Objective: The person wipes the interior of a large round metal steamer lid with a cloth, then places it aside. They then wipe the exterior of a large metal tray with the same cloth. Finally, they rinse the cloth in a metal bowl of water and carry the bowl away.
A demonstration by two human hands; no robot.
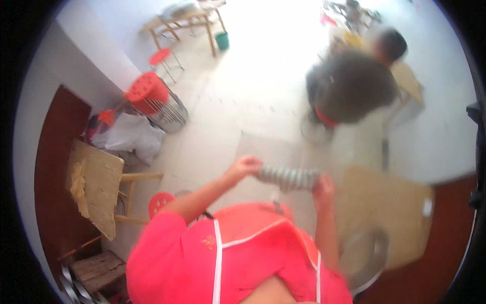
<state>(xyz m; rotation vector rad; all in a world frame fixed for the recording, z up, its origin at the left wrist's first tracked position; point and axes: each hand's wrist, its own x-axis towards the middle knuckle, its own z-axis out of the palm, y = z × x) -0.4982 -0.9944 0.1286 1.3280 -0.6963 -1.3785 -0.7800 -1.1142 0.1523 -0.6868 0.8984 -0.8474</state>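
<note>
Between my two hands a piece of striped fabric [289, 178], pale with blue-green bands, is held stretched out in front of my chest. My left hand [247, 165] pinches one end of it, and my right hand [324, 187] grips the other end. Blur hides the fingertips and whether the fabric is folded. Just below it are my orange-red apron [258, 220] with white straps and my pink-red top [163, 262].
To my right stands a wooden table [383, 212] with a round metal basin [362, 258]. Another wooden table [98, 182] is at left, near a red stool [159, 203], a white sack [131, 136] and stacked red stools [148, 91]. Two people [353, 87] are at the upper right.
</note>
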